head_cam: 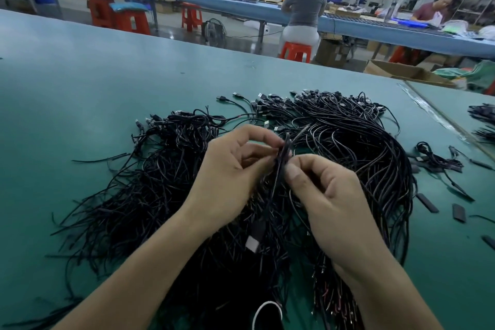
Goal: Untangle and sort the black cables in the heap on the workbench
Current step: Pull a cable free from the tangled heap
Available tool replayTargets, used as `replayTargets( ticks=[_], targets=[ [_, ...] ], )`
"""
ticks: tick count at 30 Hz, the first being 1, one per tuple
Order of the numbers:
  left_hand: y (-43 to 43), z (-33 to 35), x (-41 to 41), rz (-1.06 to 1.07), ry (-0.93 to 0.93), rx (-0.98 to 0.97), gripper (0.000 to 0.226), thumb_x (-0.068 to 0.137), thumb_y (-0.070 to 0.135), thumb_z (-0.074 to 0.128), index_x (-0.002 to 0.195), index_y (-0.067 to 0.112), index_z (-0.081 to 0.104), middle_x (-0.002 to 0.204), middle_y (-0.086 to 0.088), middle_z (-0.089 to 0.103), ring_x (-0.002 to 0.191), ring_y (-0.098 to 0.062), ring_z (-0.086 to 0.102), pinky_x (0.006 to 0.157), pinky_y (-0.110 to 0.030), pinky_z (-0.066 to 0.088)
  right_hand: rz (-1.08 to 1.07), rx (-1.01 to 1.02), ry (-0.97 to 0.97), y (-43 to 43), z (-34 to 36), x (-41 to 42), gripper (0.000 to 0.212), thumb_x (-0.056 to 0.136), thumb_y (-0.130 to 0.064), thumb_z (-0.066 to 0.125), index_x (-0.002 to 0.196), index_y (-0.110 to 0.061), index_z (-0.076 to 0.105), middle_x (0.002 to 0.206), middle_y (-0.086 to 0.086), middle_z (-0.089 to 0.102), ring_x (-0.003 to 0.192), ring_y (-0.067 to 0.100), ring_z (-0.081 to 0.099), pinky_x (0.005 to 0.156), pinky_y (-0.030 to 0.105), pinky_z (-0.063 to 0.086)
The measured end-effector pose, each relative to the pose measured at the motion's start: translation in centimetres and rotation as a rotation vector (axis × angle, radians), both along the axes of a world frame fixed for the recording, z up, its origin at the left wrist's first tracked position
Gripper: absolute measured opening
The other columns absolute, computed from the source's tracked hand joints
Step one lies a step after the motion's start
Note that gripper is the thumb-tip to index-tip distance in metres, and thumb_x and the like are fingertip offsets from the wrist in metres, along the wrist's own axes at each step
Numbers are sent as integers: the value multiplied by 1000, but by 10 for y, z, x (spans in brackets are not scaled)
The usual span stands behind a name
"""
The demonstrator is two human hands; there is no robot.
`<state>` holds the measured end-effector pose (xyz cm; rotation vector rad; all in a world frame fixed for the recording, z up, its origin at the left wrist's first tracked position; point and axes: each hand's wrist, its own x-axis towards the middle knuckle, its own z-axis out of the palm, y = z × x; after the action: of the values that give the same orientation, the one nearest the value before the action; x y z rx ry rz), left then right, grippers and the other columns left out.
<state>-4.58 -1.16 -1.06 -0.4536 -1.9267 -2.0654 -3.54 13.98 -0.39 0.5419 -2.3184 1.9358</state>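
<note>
The left grip [233,169] and right grip [329,195] both have their fingers curled, pinching a black cable [278,169] between thumb and fingertips just above the heap [361,158] of black cables, which lies spread across the green worktop [80,75]. The cable's plug [253,242] hangs below both grips. Past the worktop's far right edge stands an open cardboard box [401,73]; its contents cannot be made out.

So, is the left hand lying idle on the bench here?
No, the left hand pinches the same black cable as the right hand, over the heap.
</note>
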Motion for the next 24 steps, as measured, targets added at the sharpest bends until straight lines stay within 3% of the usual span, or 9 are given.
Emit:
replayTargets(
  ticks=[2,5,8,10,13,16,19,21,24],
  targets=[
    [0,2,-1,-54,-22,141,29,91,-11,49,97,13,64,98,-8,77,99,-20,72,84,-26,55,-20,47,-38,-1,-6,-1,17,98,-23,59,83,-21,67,64,-8,52,59,12,41,54,26,36],
    [-4,6,3,-187,-68,301,29,85,2,39,103,11,60,93,-16,77,103,-24,71,84,-23,54,-49,75,-48,-2,-12,-3,15,98,-21,60,85,-23,68,60,-11,53,53,9,39,50,27,34],
    [5,3,7,-217,-66,206,20,94,16,43,106,14,59,81,-16,76,104,-25,71,94,-30,51,-65,37,-47,0,-11,-5,23,98,-10,58,92,-26,74,76,-6,73,63,27,62,60,43,51],
    [12,2,8,-97,5,43,9,96,20,54,104,16,57,78,-5,77,97,-14,72,96,-27,49,-101,5,-20,3,-10,-7,21,99,-14,59,86,-22,73,73,-6,72,64,21,64,60,31,54],
    [11,-1,9,70,122,-145,13,90,24,69,95,25,57,78,8,77,84,-7,70,86,-24,50,-157,-25,0,9,-8,-9,23,98,-20,61,77,-21,68,56,-4,53,51,11,42,46,23,38],
    [11,-3,13,154,163,-241,15,86,34,72,88,29,58,75,9,75,71,-16,72,72,-42,55,-166,-40,22,9,-7,-8,20,97,-22,61,79,-22,69,64,5,60,59,15,50,56,28,44],
    [14,-5,13,169,168,-342,11,89,38,62,87,28,58,73,8,73,53,-14,62,55,-43,50,-149,-73,58,5,-7,-7,20,97,-15,61,80,-20,69,71,-1,68,66,7,64,64,19,52],
    [13,-5,11,141,104,-328,15,91,37,54,87,27,63,73,-1,73,53,-23,59,52,-43,49,-145,-79,85,3,-6,-6,21,97,-12,60,81,-21,70,75,-3,71,70,7,68,66,19,54],
    [10,-4,9,93,-19,-236,31,91,36,42,80,25,69,77,4,73,69,-14,67,58,-31,52,-168,-33,119,2,-8,-5,18,98,-17,60,84,-25,69,76,2,71,68,34,65,59,45,56]
  ],
)
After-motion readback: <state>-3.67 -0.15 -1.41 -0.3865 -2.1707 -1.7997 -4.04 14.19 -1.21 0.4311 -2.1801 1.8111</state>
